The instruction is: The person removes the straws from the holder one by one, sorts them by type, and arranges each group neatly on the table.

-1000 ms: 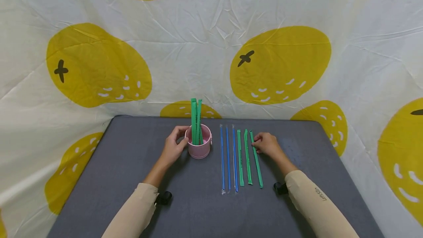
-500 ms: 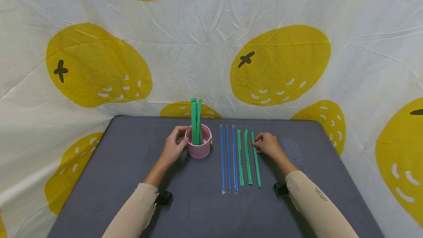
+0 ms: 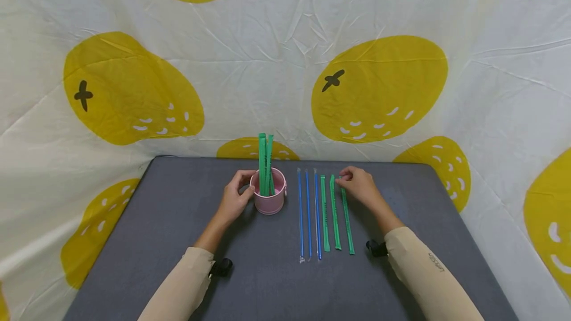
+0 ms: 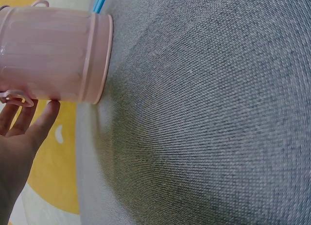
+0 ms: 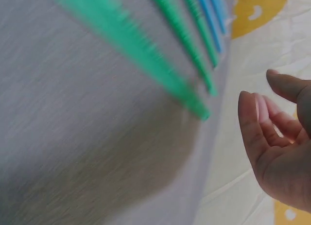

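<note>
A small pink bucket (image 3: 269,204) stands upright, with several green paper-wrapped straws (image 3: 263,165) rising out of it. My left hand (image 3: 235,194) holds the bucket's left side, thumb at the front and fingers behind; in the left wrist view fingertips (image 4: 51,108) meet its wall beside a small handle. To the right, three green wrapped straws (image 3: 334,217) lie side by side. Above the top end of the rightmost green straw (image 3: 348,227) hovers my right hand (image 3: 358,184). The right wrist view shows its thumb and fingers apart, holding nothing, away from the straws.
Three blue straws (image 3: 309,222) in clear wrappers lie between the bucket and the green ones. Everything rests on a dark grey table (image 3: 267,286). A white cloth with yellow fruit prints (image 3: 258,98) hangs behind the table's far edge.
My right hand has let go of the rightmost green straw and lifted slightly up and away. That straw's lower end swung left, then back right. The left hand and bucket stay put.
</note>
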Available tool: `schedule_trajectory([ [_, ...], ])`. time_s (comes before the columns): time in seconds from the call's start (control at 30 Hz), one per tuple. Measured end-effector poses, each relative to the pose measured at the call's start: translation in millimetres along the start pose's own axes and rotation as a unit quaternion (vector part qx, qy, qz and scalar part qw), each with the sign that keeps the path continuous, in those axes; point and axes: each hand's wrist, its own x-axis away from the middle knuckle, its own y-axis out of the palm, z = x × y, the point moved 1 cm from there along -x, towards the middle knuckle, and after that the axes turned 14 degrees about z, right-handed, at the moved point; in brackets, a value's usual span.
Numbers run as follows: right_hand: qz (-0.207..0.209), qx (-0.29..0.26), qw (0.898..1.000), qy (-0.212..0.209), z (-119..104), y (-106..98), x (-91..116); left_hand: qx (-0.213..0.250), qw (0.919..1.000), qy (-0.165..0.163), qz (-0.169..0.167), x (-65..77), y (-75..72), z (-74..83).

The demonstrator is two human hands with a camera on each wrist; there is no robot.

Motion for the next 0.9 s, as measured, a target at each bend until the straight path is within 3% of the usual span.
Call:
schedule_trajectory([
  [0.23, -0.002, -0.081, 0.996, -0.045, -41, 7, -4, -0.003, 1.0000, -0.006, -0.003, 0.3, -0.6, -0.7],
  [0.53, -0.017, -0.183, 0.980, -0.075, -94, 23, -11, -0.001, 0.9999, -0.010, -0.006, 1.2, -0.7, 0.6],
  [0.9, -0.028, -0.248, 0.964, -0.092, -134, 44, -20, 0.004, 1.0000, -0.008, -0.001, 1.8, -0.3, 3.0],
])
